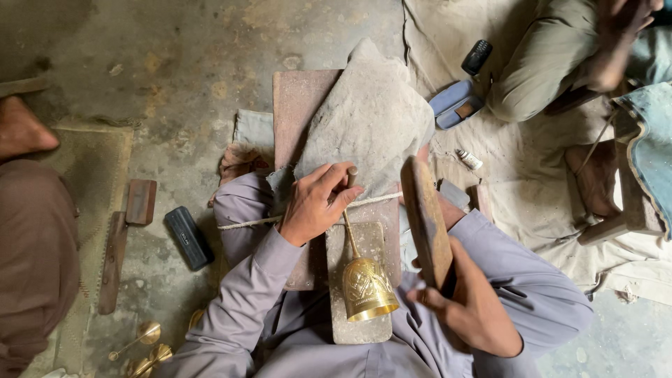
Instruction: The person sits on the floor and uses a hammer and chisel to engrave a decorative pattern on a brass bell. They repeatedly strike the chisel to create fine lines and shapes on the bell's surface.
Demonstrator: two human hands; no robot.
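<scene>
Brass bell [367, 288] lies on its side on the stone slab [360, 330], mouth toward the person. Left hand [316, 203] is clenched around a thin chisel [348, 210] whose tip meets the bell's crown. Right hand [470, 308], right of the bell, grasps a flat wooden mallet [425, 220], raised. Judged step: engraving the bell's surface. A next strike calls for a steady chisel and a square blow on its head.
</scene>
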